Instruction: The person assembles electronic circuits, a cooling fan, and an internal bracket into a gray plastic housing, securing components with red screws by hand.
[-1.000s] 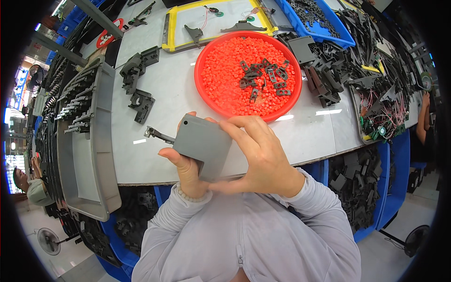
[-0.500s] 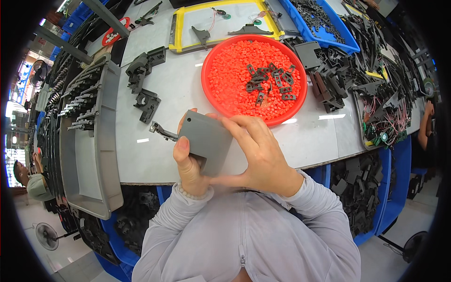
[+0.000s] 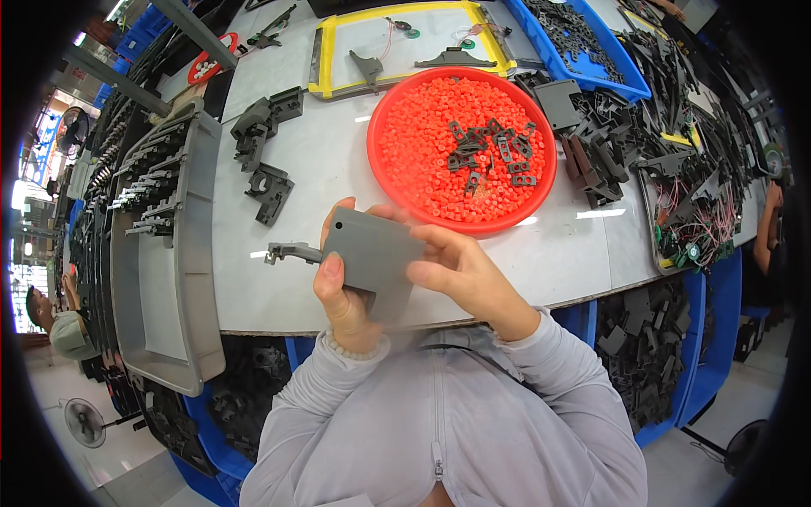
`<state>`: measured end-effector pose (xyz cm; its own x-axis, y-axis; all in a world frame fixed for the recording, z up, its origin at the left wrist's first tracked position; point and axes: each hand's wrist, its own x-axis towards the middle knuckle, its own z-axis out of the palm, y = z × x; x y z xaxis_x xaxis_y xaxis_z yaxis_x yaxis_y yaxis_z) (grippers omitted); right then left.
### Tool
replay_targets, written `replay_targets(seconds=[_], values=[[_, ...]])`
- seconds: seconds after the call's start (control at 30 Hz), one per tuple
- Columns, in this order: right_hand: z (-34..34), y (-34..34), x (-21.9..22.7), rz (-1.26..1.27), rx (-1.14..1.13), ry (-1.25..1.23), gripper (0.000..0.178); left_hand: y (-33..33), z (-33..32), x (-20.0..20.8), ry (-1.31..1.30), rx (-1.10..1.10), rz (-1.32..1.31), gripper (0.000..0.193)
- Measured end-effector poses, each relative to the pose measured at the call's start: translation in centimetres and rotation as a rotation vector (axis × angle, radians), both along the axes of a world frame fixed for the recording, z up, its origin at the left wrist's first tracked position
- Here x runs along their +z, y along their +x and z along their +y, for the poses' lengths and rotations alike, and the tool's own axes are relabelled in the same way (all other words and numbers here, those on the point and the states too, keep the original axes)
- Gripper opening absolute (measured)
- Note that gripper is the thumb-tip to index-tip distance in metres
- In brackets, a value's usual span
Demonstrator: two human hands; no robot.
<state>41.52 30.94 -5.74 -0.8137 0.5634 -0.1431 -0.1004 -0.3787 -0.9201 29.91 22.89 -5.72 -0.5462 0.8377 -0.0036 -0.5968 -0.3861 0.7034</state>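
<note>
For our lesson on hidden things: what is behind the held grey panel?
Past the grey panel, fingers of the left hand show, and a slim grey piece juts out leftward; the panel's back cannot be seen.

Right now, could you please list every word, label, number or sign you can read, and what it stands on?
None can be read. The grey part in the left hand shows no lettering. Anything in the bright far-left background is too small or blurred.

Bare tabletop (image 3: 331,156) opens a lane between the red tray (image 3: 373,152) and the dark brackets (image 3: 253,135) at left, with more room at near right. The held grey plate (image 3: 376,249) fills the near middle; heaped dark parts (image 3: 598,167) bar the right.
</note>
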Motion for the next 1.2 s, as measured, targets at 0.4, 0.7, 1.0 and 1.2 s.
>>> replay_targets(seconds=[0.4,0.7,1.0,1.2], values=[[-0.3,-1.8,-1.5,0.046,-0.149,0.11,0.04,-0.3,0.4,-1.3,-0.008,-0.044,-0.096,0.06],[-0.5,-3.1,0.6,-0.088,-0.29,0.82,0.059,-1.5,0.8,-2.0,0.047,-0.086,-0.446,0.058],[-1.2,-3.5,-0.4,0.068,0.061,0.604,0.062,-3.6,-3.7,1.9,-0.022,-0.075,-0.269,0.039],[-0.9,-1.6,-1.8,-0.006,0.327,0.842,0.05,-14.1,-13.4,7.4,-0.088,0.458,0.154,0.028]])
